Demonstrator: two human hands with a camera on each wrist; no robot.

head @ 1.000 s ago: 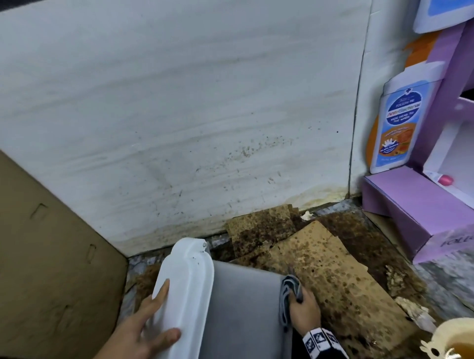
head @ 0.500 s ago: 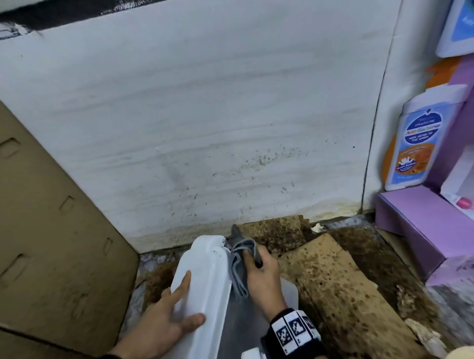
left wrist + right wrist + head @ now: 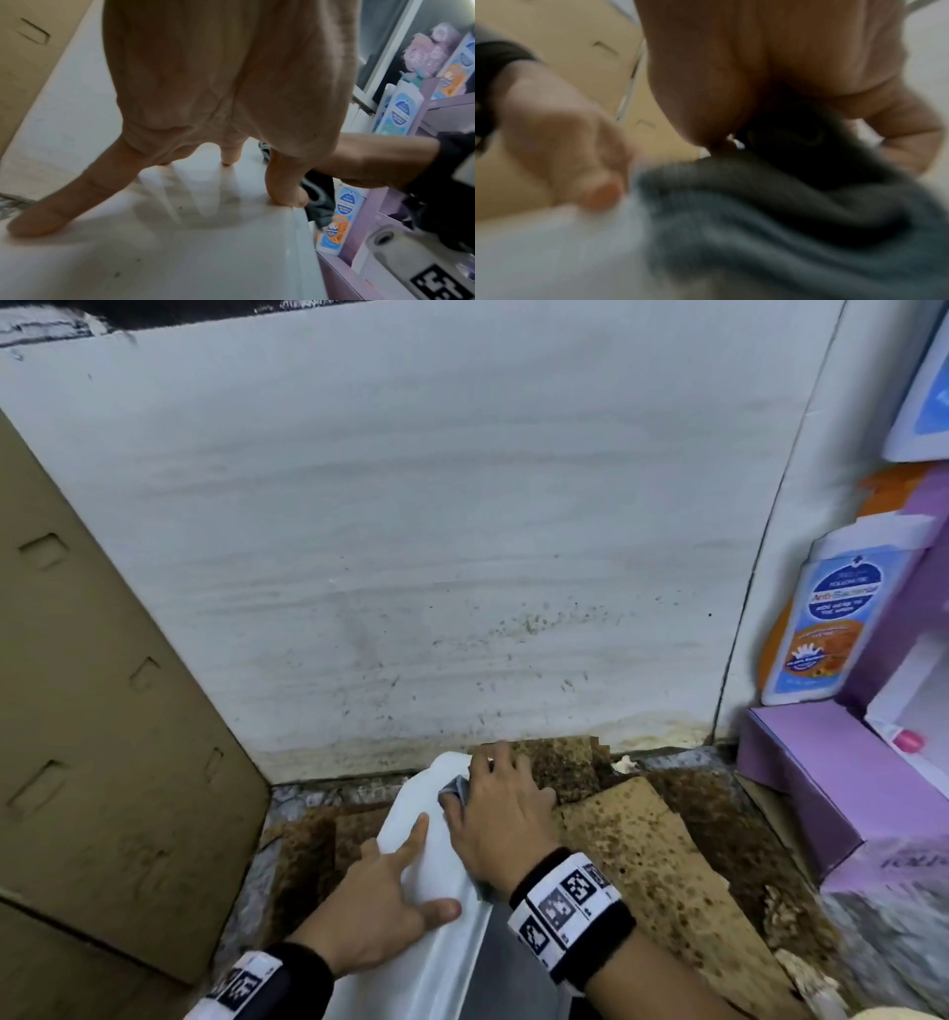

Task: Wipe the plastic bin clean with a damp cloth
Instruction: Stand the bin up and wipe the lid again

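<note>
On bin (image 3: 411,819), left grip (image 3: 380,906) flat, right wrist view: right grip (image 3: 493,819) clutching cloth (image 3: 782,213)

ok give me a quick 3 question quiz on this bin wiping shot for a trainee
1. True or false: the left hand rests spread on the white bin.
2. What does the right hand hold? A sponge, B grey cloth, C bottle.
3. What lies on the floor right of the bin?

Key: 1 true; 2 B; 3 stained cardboard.
</note>
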